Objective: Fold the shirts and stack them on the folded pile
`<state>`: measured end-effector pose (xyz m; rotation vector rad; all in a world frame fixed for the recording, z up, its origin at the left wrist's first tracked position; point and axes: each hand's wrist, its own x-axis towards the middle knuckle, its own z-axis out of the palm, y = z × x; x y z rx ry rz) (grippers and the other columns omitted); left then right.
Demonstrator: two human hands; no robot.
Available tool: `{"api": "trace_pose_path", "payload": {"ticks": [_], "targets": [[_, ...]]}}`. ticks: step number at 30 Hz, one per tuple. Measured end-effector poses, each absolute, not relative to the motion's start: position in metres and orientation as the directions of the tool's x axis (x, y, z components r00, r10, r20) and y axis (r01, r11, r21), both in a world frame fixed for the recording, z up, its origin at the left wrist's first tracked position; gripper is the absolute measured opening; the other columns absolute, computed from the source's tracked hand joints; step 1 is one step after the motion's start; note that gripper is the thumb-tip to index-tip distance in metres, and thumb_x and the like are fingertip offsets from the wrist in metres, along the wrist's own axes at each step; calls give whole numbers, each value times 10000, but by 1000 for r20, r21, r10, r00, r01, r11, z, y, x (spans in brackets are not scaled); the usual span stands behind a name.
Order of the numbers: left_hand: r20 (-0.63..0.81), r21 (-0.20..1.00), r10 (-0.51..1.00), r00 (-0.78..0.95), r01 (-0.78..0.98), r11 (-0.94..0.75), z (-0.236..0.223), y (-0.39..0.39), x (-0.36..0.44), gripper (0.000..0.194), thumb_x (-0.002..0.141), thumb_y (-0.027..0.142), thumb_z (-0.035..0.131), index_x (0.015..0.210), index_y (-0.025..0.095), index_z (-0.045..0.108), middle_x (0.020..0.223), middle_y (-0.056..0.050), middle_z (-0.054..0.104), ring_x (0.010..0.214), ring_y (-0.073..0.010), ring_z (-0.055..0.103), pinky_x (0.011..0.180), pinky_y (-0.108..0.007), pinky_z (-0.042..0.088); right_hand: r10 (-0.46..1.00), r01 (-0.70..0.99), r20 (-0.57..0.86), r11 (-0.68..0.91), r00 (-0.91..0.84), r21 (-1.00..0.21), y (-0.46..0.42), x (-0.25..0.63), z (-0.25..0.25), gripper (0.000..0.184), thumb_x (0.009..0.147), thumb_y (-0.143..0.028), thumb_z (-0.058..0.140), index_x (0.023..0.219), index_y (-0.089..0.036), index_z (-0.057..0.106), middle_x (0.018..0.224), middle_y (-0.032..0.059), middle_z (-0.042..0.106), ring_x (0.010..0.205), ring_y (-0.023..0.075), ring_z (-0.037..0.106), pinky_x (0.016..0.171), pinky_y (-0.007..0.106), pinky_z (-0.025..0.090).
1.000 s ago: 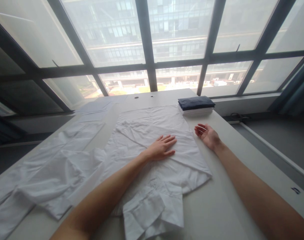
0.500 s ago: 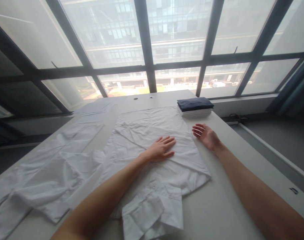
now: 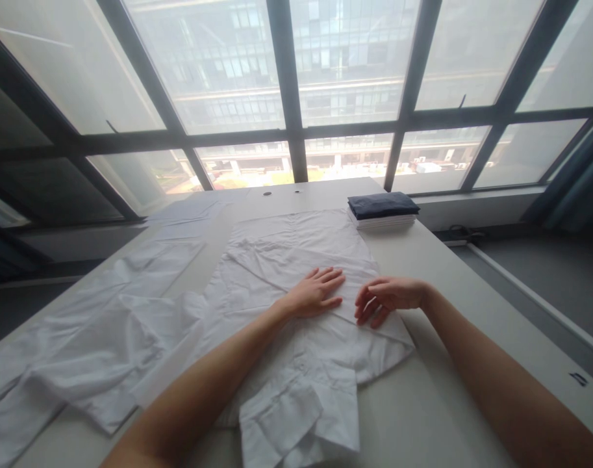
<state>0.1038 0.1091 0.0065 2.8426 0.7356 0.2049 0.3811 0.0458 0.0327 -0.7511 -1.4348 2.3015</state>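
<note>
A white shirt (image 3: 262,273) lies spread on the white table, its surface creased and one sleeve (image 3: 301,409) folded back toward me at the near side. My left hand (image 3: 315,292) rests flat on the middle of the shirt with its fingers stretched out. Just right of it, my right hand (image 3: 388,298) is over the shirt's right edge, fingers loosely curved and apart, holding nothing. Whether its fingertips touch the cloth I cannot tell.
More white garments (image 3: 115,344) lie rumpled along the left side. A dark folded garment (image 3: 384,205) tops a stack of folded white cloth (image 3: 386,222) at the back right of the table (image 3: 325,187). Large windows stand behind; a curtain (image 3: 564,175) hangs at right.
My right hand has come from beside the shirt, nearer and leftward, over its right edge, turning palm down. My left hand has stayed flat on the shirt.
</note>
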Motion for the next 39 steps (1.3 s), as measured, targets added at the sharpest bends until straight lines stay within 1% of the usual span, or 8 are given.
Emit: {"api": "trace_pose_path", "payload": {"ticks": [3, 7, 13, 17, 20, 24, 30, 39], "targets": [[80, 226, 495, 865, 468, -854, 7, 109, 104, 636, 1005, 594, 404, 1573, 319, 319, 1647, -32, 277, 1529, -248, 214, 1237, -484, 155, 432, 19, -243, -461, -869, -887, 44, 387, 35, 400, 924, -423, 652, 1162, -102, 662, 1233, 249, 681, 1180, 364, 654, 865, 479, 590], [78, 230, 499, 863, 472, -851, 8, 108, 104, 633, 1006, 588, 408, 1571, 314, 327, 1647, -34, 278, 1528, -249, 216, 1238, -480, 150, 446, -31, -194, -449, -874, -893, 44, 392, 36, 438, 895, -446, 676, 1176, -110, 659, 1275, 250, 658, 1224, 408, 614, 801, 468, 614], [82, 224, 493, 866, 466, -856, 8, 108, 104, 633, 1011, 593, 388, 1571, 302, 326, 1646, -33, 282, 1528, -247, 215, 1238, -478, 154, 393, 28, -240, -474, -888, -880, 47, 389, 25, 414, 884, -401, 687, 1186, -119, 657, 1204, 230, 692, 1137, 377, 674, 771, 442, 623], [81, 220, 495, 865, 469, -855, 8, 108, 105, 635, 1009, 593, 396, 1569, 301, 331, 1648, -37, 277, 1529, -254, 211, 1240, -475, 148, 515, -122, -117, -407, -849, -905, 46, 388, 26, 427, 885, -396, 675, 1227, -141, 652, 1254, 191, 678, 1203, 384, 632, 890, 520, 578], [80, 217, 490, 868, 464, -859, 9, 108, 105, 636, 1012, 580, 401, 1574, 295, 323, 1644, -46, 284, 1529, -258, 211, 1241, -483, 147, 718, -305, -27, -329, -695, -894, 48, 385, 25, 382, 930, -377, 600, 1268, -203, 640, 1357, 131, 640, 1297, 336, 569, 1061, 561, 459], [77, 222, 493, 867, 467, -856, 10, 107, 104, 628, 1013, 573, 402, 1570, 291, 333, 1646, -46, 277, 1530, -259, 210, 1238, -493, 159, 958, -565, 24, -149, -286, -812, 64, 381, 10, 290, 909, -325, 572, 1156, -231, 690, 1286, 73, 692, 1270, 258, 597, 1139, 468, 416], [72, 234, 497, 865, 470, -851, 9, 108, 104, 631, 1009, 583, 407, 1570, 301, 334, 1644, -43, 284, 1527, -265, 217, 1239, -494, 156, 959, -678, -53, 157, 278, -719, 85, 389, -7, 179, 853, -272, 540, 933, -248, 698, 1052, 57, 754, 1068, 207, 692, 1014, 386, 549], [66, 228, 500, 863, 475, -850, 10, 107, 104, 623, 1014, 583, 396, 1568, 305, 335, 1645, -39, 280, 1529, -255, 212, 1239, -491, 159, 960, -631, -53, 138, 275, -763, 85, 388, -8, 163, 792, -207, 610, 920, -224, 709, 952, 49, 755, 872, 174, 699, 763, 294, 598]]}}
